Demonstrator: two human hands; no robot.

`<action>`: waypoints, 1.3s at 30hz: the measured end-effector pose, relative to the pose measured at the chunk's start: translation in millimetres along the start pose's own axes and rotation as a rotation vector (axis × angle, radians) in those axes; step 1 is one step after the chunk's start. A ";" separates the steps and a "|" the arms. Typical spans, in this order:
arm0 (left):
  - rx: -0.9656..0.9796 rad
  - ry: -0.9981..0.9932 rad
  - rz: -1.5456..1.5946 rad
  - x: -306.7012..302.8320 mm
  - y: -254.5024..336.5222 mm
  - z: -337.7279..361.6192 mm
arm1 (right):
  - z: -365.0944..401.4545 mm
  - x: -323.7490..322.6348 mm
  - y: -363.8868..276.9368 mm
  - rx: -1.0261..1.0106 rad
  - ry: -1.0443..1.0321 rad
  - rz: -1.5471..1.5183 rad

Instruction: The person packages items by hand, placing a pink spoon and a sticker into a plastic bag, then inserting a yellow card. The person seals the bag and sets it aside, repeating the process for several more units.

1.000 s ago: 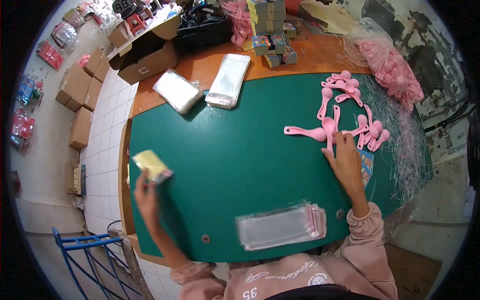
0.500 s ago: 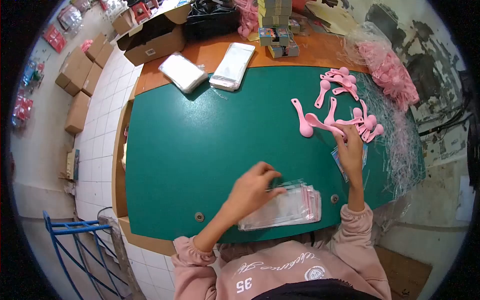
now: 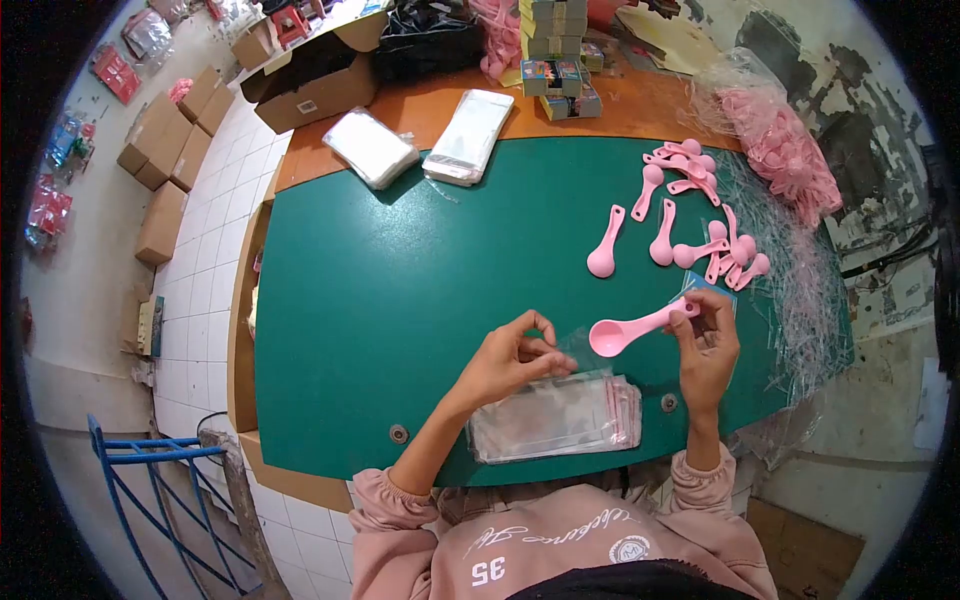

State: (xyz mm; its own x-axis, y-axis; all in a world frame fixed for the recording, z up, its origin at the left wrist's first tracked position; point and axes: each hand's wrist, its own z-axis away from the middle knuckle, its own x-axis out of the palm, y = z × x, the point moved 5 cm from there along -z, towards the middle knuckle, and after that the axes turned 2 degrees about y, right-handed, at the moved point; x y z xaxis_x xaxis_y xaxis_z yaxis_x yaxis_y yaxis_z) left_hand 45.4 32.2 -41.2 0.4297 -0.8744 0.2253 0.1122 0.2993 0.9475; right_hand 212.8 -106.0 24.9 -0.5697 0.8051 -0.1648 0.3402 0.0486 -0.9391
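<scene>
- Since half a second ago, in the head view, one pink spoon (image 3: 640,325) has left the cluster and come down toward the left hand (image 3: 505,360), carried by the right hand (image 3: 710,345). Another loose spoon (image 3: 604,243), farther left on the tabletop, has swung round so its handle now leans right.
- Right hand: thumb and fingers are closed in a pinch on the handle's end. The carried spoon is in the air, its bowl pointing left and its hollow facing up.
- Left hand: fingers half curled, with the tips at a piece of thin clear film (image 3: 588,352); whether they grip it, I cannot tell. The spoon's bowl is just beside this film; whether the two touch is unclear.
- Below the left hand, a stack of clear bags (image 3: 540,420) with pinkish edges lies near the front of the green tabletop (image 3: 430,290).
- Beyond the right hand are blue printed cards (image 3: 708,284), partly hidden, and then a cluster of pink spoons (image 3: 738,252).
- Across the far edge, two piles of clear packets (image 3: 370,148) sit side by side, left of a tall stack of banded cards (image 3: 553,75).
</scene>
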 end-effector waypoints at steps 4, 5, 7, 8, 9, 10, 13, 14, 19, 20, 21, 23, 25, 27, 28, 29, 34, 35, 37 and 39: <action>-0.079 0.007 0.054 1.6 7.8 3.3 | 0.9 5.3 -0.7 -0.039 0.020 0.077; -0.079 0.007 0.054 1.2 8.1 3.4 | 1.3 6.0 0.1 -0.039 0.020 0.077; -0.057 -0.007 0.069 1.5 9.4 3.5 | 3.3 9.6 1.2 -0.041 -0.034 0.184; -0.057 -0.006 0.068 0.9 10.0 3.5 | 3.9 11.7 0.5 -0.041 -0.034 0.183; -0.059 -0.019 0.034 1.2 10.1 3.6 | 4.9 13.9 0.8 -0.009 -0.020 0.048; -0.061 -0.032 0.000 1.8 10.0 3.8 | 5.9 15.2 1.4 0.023 -0.006 -0.087; -0.089 0.001 0.008 0.8 6.5 3.7 | 6.8 18.9 -2.4 0.002 -0.042 -0.087; -0.089 0.000 0.008 1.3 6.4 3.5 | 7.7 19.0 -2.3 0.001 -0.042 -0.087; -0.040 0.035 0.028 7.1 4.2 2.4 | 11.8 29.2 -2.9 0.030 -0.140 0.035; -0.040 0.035 0.027 9.9 3.1 2.8 | 13.3 32.1 -2.8 0.030 -0.140 0.034; -0.004 0.037 0.004 12.8 3.8 3.1 | 15.3 36.1 -0.7 0.060 -0.152 -0.037; 0.033 0.036 -0.020 12.7 9.2 4.4 | 16.6 37.8 0.9 0.090 -0.161 -0.108; -0.117 -0.120 -0.449 13.4 10.4 8.4 | 16.8 37.0 1.7 0.120 -0.187 -0.140; -0.066 -0.118 -0.351 15.4 10.4 11.7 | 17.8 36.1 -2.3 0.111 -0.193 -0.129; -0.017 -0.111 -0.252 15.9 12.0 12.6 | 18.3 35.8 -4.7 0.102 -0.203 -0.121; -0.017 -0.115 -0.253 14.9 11.6 12.3 | 18.2 33.9 -5.7 0.102 -0.200 -0.120; 0.045 -0.095 0.008 22.5 19.1 11.1 | 21.7 51.3 -29.0 -0.301 -0.612 0.082; 0.046 -0.099 0.007 23.4 23.4 11.5 | 29.5 56.0 -27.4 -0.403 -0.701 0.200; 0.008 -0.074 -0.023 20.0 32.5 12.2 | 24.4 44.9 -26.4 -0.308 -0.689 0.152; -0.017 -0.034 0.050 13.5 40.9 15.6 | 9.5 13.8 -16.3 -0.095 -0.593 0.161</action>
State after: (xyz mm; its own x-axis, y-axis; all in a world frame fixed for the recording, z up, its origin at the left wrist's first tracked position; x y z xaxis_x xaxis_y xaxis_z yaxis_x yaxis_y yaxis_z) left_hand 41.9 26.6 4.1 0.4049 -0.8704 0.2800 0.1068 0.3492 0.9310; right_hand 192.3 -101.3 35.0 -0.8150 0.3430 -0.4669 0.5058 0.0281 -0.8622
